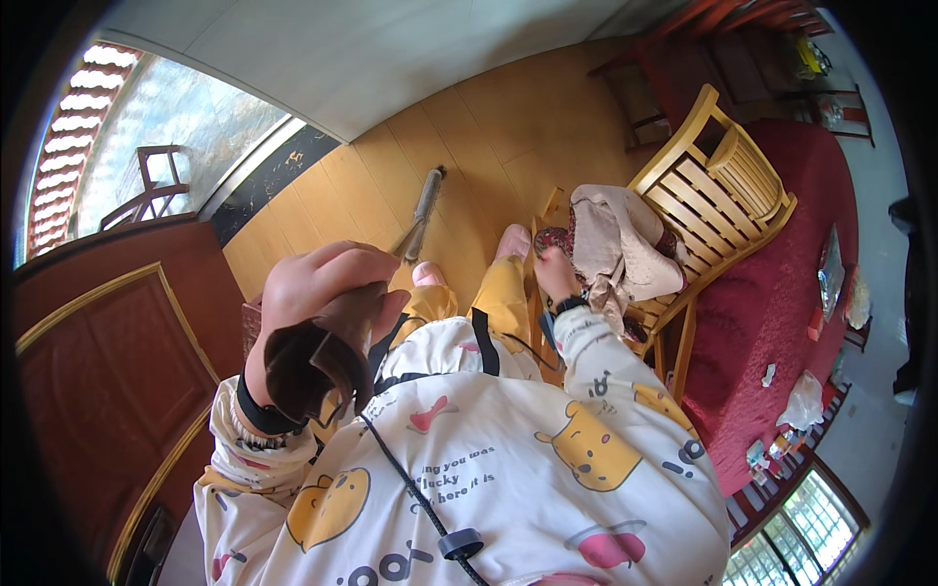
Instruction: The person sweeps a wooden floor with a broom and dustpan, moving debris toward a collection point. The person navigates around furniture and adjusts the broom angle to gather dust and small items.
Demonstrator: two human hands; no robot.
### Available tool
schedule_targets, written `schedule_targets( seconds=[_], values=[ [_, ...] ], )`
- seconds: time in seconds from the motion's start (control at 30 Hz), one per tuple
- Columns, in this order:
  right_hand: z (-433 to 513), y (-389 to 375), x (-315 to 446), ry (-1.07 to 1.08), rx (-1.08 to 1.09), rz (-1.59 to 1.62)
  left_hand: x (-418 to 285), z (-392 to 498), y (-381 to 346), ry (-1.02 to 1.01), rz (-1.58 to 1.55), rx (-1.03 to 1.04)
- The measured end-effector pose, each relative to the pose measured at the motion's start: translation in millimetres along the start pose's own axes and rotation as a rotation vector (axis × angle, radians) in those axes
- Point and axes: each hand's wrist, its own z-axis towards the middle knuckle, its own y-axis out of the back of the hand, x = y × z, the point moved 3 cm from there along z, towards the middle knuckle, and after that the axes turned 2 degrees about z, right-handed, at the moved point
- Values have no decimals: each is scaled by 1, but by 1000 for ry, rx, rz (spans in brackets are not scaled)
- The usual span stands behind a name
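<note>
My left hand (319, 286) is raised close to the camera, fingers wrapped around a dark brown handle (322, 359) whose broad end faces up. Beyond that hand a long grey brush head (423, 209) rests on the wooden floor; its pale shaft runs back towards the hand, which hides the join. My right hand (557, 277), with curled fingers, is at the edge of a dark patterned cloth (553, 238), beside a pale pink quilted cloth (608, 234) on a wooden chair (714, 183). Whether its fingers grip the cloth cannot be seen.
My feet (513, 242) stand on the floor near the brush head. A red-brown door (110, 329) is at left, beside a dark threshold (278, 176). A pale wall (352, 66) borders the floor ahead. Behind the chair is a red-covered table (747, 366) with a plastic bag (804, 399).
</note>
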Motion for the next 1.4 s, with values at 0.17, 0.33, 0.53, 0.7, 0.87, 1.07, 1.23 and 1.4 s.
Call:
schedule_targets(
  seconds=[0.17,0.33,0.53,0.7,0.87,1.07,1.23,1.4],
  values=[
    [81,-48,151,-216,440,641,-21,21,1,-65,-31,-51],
    [106,-10,157,-719,831,985,-61,125,-40,-41,-4,45],
    [161,43,142,-842,673,1875,-97,223,-85,-129,12,87],
    [210,64,123,-880,227,1919,-74,248,-89,-92,-71,76],
    [256,79,62,-958,-8,1773,-5,274,-110,121,-334,158],
    [292,77,-33,-1287,-177,1616,83,301,-222,35,-617,205],
    [298,54,-59,-1069,74,1235,118,284,-257,91,-793,190],
    [310,-11,31,-703,376,882,147,251,-174,204,-555,130]
  ],
)
